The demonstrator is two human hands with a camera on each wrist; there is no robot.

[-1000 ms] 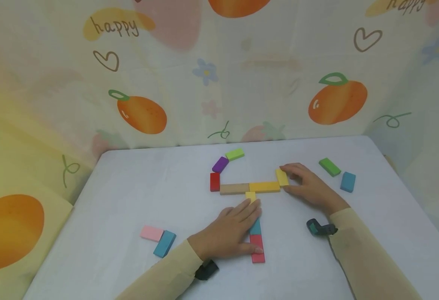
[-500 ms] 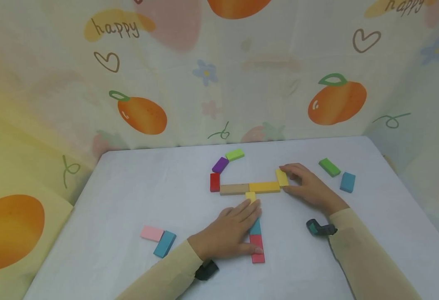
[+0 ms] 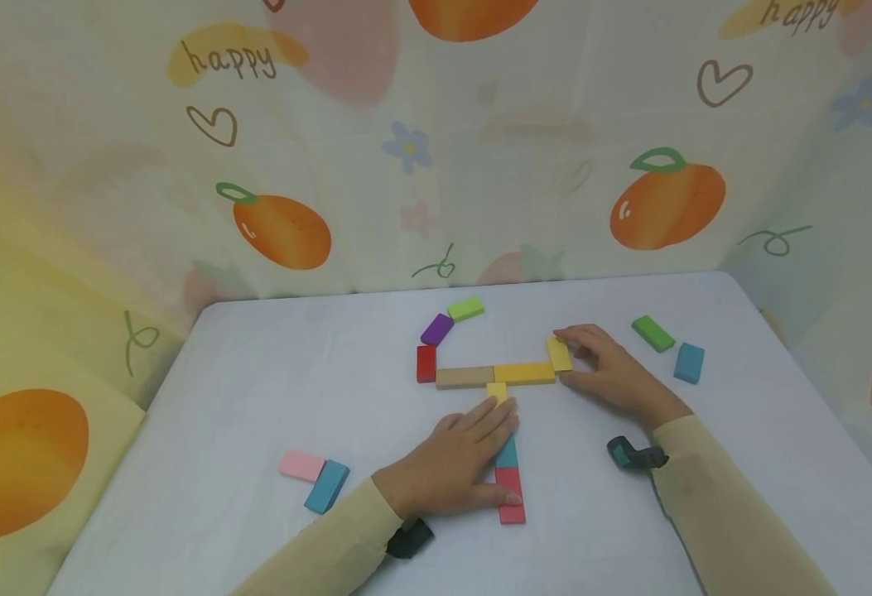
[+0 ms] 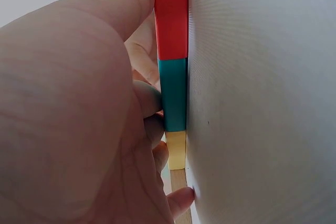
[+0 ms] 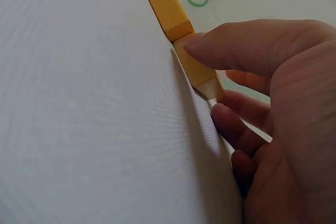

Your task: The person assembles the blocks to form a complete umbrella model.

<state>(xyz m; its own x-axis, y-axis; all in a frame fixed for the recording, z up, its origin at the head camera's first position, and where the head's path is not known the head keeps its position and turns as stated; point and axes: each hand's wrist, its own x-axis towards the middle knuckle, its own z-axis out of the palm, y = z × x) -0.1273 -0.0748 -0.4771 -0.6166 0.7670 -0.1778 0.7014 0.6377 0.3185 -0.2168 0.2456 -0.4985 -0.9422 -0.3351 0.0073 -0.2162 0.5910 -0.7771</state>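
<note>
In the head view my left hand (image 3: 450, 468) lies with straight fingers over a column of blocks. Under it show a pale yellow block (image 3: 497, 391), a teal block (image 3: 507, 454) and a red block (image 3: 508, 480); the left wrist view has the fingers touching the teal block (image 4: 173, 94). My right hand (image 3: 618, 372) pinches a yellow block (image 3: 559, 354) by its two ends, thumb near and fingers far. That block meets the right end of a deeper yellow block (image 3: 525, 373), which continues a tan block (image 3: 465, 377). In the right wrist view the thumb covers part of the yellow block (image 5: 197, 66).
A dark red block (image 3: 426, 364), a purple block (image 3: 437, 329) and a lime block (image 3: 466, 309) curve up from the tan one's left end. Green (image 3: 653, 334) and blue (image 3: 689, 362) blocks lie right; pink (image 3: 301, 464) and blue (image 3: 327, 487) blocks lie left on the white table (image 3: 204, 397).
Both hands and the blocks keep their places. Only the head view has shifted very slightly.
</note>
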